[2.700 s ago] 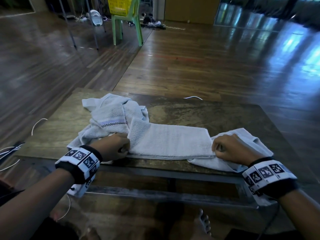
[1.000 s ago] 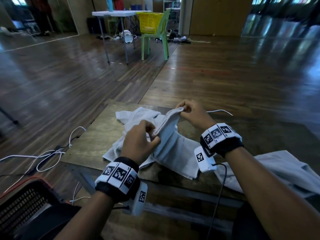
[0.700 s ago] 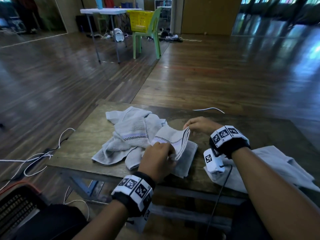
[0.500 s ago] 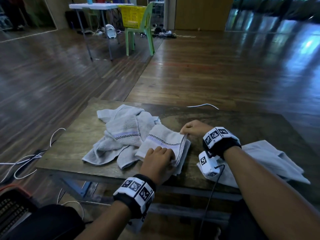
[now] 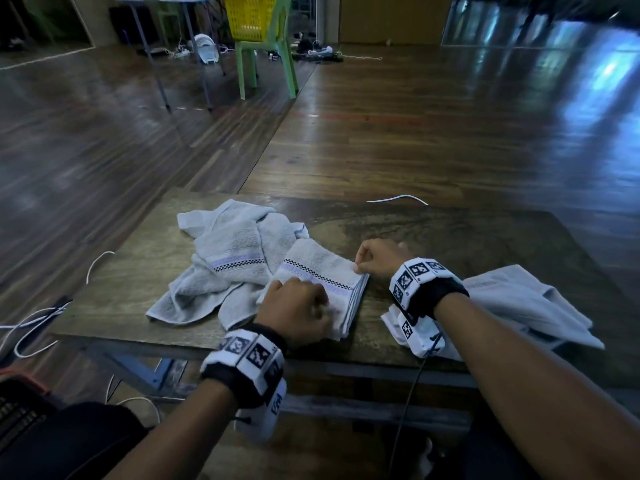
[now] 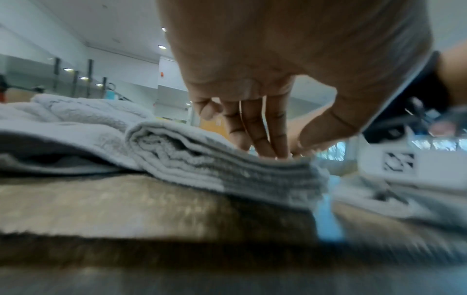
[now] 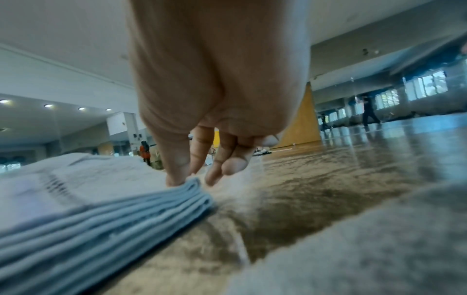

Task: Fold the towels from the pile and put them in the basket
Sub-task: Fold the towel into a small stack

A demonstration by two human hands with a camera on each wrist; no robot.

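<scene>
A folded grey towel (image 5: 320, 277) with a checked stripe lies on the wooden table (image 5: 450, 237), near its front edge. My left hand (image 5: 294, 306) rests on the towel's near half, and its fingertips (image 6: 262, 143) press straight down on the top layer. My right hand (image 5: 375, 259) pinches the towel's far right corner (image 7: 194, 184) between thumb and forefinger. A crumpled pile of towels (image 5: 228, 258) lies just left of the folded one and touches it. The dark basket (image 5: 24, 377) with an orange rim sits on the floor at the lower left, mostly out of frame.
Another loose grey towel (image 5: 512, 303) lies on the table's right side, under my right forearm. White cables (image 5: 38, 327) trail over the floor to the left. Far back, a yellow basket (image 5: 249, 15) stands on a green chair (image 5: 266, 60).
The long towel was lifted, folded over and laid down beside the pile. Since half a second ago it lies flatter, with my left hand pressing it and my right hand at its far corner.
</scene>
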